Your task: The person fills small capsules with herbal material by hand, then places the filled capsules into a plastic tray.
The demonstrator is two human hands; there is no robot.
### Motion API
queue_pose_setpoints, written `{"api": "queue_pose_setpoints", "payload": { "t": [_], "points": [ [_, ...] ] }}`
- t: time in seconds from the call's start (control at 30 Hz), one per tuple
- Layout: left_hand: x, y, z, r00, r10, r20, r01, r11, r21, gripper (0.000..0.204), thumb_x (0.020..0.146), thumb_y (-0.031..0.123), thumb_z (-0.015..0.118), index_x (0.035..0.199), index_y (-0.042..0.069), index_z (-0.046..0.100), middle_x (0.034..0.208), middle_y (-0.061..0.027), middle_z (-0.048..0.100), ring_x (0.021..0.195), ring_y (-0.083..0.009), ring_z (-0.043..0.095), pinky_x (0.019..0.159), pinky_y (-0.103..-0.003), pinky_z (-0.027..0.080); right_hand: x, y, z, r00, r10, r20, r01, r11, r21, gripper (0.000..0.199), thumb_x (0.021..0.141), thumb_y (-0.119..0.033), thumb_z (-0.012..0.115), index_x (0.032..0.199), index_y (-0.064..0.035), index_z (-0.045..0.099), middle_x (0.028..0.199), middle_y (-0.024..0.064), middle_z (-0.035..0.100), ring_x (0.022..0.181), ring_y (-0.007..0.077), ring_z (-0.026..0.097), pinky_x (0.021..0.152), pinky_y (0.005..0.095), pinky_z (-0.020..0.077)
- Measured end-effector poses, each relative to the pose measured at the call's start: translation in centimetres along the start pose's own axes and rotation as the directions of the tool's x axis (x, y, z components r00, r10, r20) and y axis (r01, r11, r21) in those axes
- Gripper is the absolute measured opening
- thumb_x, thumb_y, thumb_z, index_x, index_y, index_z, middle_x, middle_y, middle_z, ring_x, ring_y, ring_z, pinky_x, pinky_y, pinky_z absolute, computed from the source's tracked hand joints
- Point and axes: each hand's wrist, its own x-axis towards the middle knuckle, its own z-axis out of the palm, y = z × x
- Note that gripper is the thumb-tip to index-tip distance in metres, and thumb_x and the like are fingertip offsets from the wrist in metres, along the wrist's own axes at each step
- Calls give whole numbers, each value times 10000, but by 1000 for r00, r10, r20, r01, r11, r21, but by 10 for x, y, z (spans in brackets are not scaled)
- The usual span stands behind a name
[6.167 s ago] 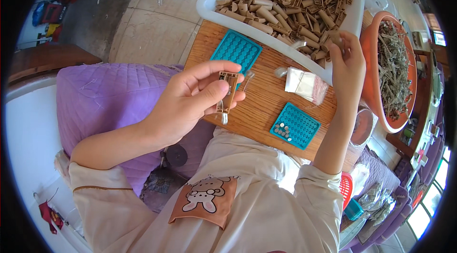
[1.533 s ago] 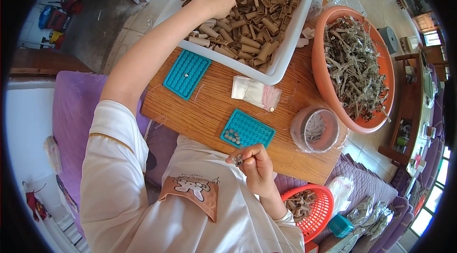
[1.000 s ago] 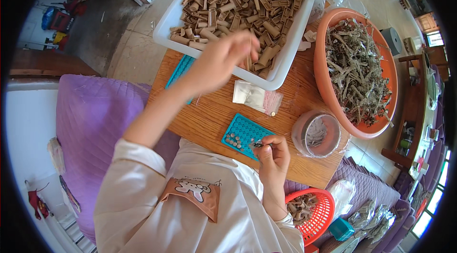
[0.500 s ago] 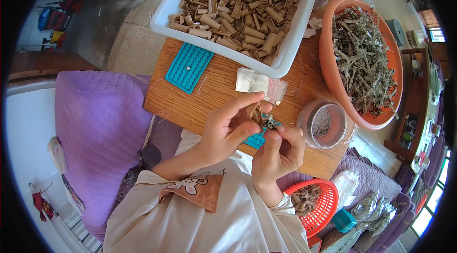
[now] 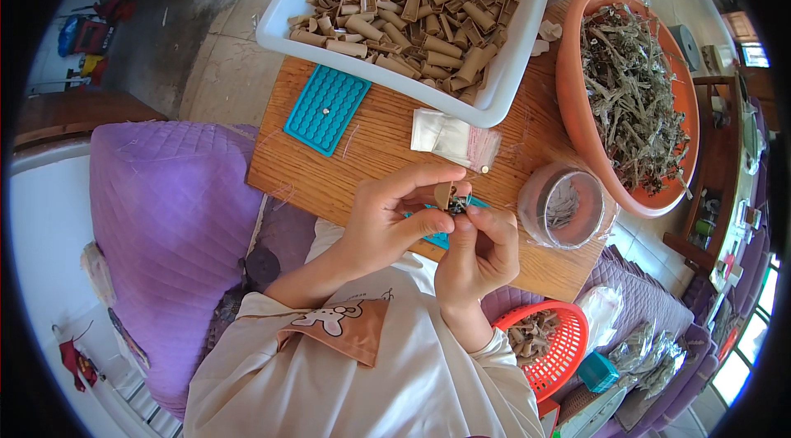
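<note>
My left hand [image 5: 386,211] is closed round a short brown casing [image 5: 442,193], held between thumb and fingers with its open side toward my right hand. My right hand [image 5: 479,261] pinches a small dark tuft [image 5: 458,205], which looks like dried plant, against the casing's opening. How far the tuft sits inside cannot be seen past the fingertips. Beneath both hands lies a teal mat [image 5: 430,238], partly covered by them. Just beyond, on the wooden table [image 5: 383,129], are a pale packet [image 5: 441,133] and a clear plastic bag [image 5: 484,147].
A white tray [image 5: 492,112] heaped with brown casings fills the far side. To its right stands an orange tub [image 5: 568,96] of dried plants. A round container [image 5: 527,206] holds pale strips. A second teal mat [image 5: 327,111] lies left; a red basket [image 5: 574,356] sits at lower right.
The tuft has come up against the casing as my right hand moved slightly left and up. The casing has turned, its opening now facing right. The whole view has shifted slightly.
</note>
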Motion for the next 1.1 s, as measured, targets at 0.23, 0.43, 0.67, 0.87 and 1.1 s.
{"api": "queue_pose_setpoints", "payload": {
  "t": [0.23,0.43,0.67,0.87,1.1],
  "points": [
    [2,2,-9,996,-71,-61,61,986,-154,370,840,98,527,1186,13,427,1050,-94,562,846,-77,550,714,-210,464,14,-9,5,961,45,273,14,977,-211,110,716,61,614,820,24,609,844,82,488,659,142,536,567,213,426],
    [5,7,1,984,-143,-108,122,976,-181,323,860,111,481,1165,22,423,1007,-74,572,673,-16,517,488,-133,402,-2,10,6,973,189,133,-200,977,76,248,756,106,521,985,16,491,960,90,413,686,115,506,582,211,448],
    [3,-1,-1,975,-185,-121,131,925,-357,298,893,141,406,1167,26,385,1024,-101,548,814,-114,569,567,-205,500,4,9,1,945,203,257,-184,978,-98,254,778,106,474,1008,0,462,1061,102,420,813,130,516,665,223,446],
    [8,-1,-8,889,-457,-27,309,643,-701,304,900,150,390,1179,33,364,1036,-114,531,897,-220,576,734,-308,531,15,10,-8,843,364,396,-429,899,89,300,767,114,465,1045,0,453,1082,88,439,858,137,517,715,237,443],
    [-2,-19,-27,916,-400,29,280,587,-760,299,900,154,393,1179,47,389,1028,-111,529,915,-231,573,760,-318,525,31,80,-47,876,448,176,-347,841,-414,178,781,-18,530,958,-5,518,872,118,555,787,190,561,651,290,458]
  ]
}}
